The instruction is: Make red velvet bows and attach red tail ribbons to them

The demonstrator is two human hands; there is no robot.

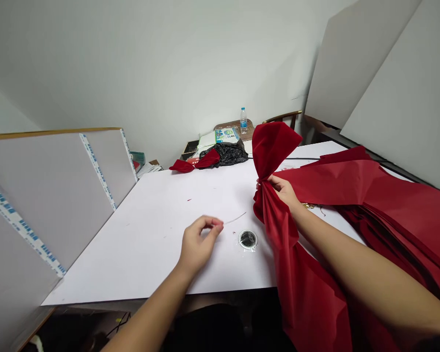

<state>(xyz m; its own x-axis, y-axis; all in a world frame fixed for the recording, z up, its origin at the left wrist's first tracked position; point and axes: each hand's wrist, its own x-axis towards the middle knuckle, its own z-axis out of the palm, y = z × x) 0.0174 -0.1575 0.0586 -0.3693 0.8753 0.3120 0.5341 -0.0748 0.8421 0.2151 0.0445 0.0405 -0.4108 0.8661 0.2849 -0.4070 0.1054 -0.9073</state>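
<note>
Fabric (288, 244) hangs beside grommet (248, 238), black bag (230, 153) beyond.

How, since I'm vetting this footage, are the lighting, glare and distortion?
Head view: soft light on the white table, darkness beneath; head view: small glints on the black plastic bag; head view: slanting grey panel at left suggests wide-angle stretch; head view: thin strand in the left hand looks faint.

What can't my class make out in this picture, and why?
- Head view: part of the right hand, hidden behind gathered red fabric.
- Head view: that fabric's lower end, cut off by the bottom edge.
- Head view: print on the water bottle, too small.
</note>
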